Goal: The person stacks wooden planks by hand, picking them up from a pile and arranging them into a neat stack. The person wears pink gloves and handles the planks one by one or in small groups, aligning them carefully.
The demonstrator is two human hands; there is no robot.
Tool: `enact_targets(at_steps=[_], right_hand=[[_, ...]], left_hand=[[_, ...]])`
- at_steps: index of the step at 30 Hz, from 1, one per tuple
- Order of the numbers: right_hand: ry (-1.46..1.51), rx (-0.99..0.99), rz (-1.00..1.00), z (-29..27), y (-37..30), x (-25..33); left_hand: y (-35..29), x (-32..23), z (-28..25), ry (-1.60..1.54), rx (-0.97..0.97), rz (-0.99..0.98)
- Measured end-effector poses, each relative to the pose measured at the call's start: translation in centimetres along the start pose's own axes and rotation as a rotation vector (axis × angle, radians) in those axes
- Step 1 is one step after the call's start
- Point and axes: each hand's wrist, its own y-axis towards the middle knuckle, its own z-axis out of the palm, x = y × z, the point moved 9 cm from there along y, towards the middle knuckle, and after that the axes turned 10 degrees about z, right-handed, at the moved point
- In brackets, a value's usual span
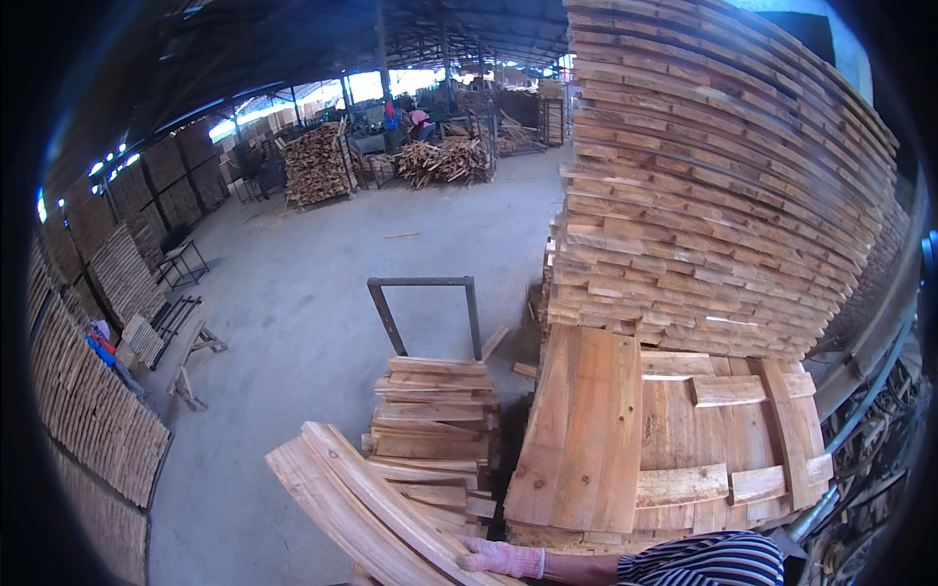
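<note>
1. The right hand [500, 558], in a pink glove, is closed on the right edge of a few long boards [366, 508].
2. The left hand is out of view; I cannot tell whether it is open or holding anything.
3. The boards slant over the near left corner of the short stack [430, 420], far ends out past its left edge above the floor [254, 342]. From this angle, contact with the stack is hard to judge.
4. A dark frame [422, 282] stands at the stack's far edge; the low pile [586, 430] lies past its right edge.
5. The step in hand appears to be handling these boards together; the next move calls for a firm grip and support along their length.
</note>
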Motion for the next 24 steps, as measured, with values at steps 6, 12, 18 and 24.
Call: enact_targets(at_steps=[6,12,18,24], right_hand=[[-0.318,-0.132,-0.139,0.5,-5.4,14.0],[-0.185,-0.499,-0.155,-2.0,-8.7,17.3],[-0.56,-0.766,-0.119,-1.2,-12.9,21.7],[-0.65,-0.916,-0.39,-4.0,-19.1,30.5]], left_hand=[[-1.4,-3.1,2.2,-0.141,0.154,0.024],[-3.7,-5.1,8.8,0.082,0.232,0.082],[-2.2,-4.0,13.5,-0.044,0.404,-0.046],[-4.4,-8.6,24.6,-0.021,0.549,0.087]])
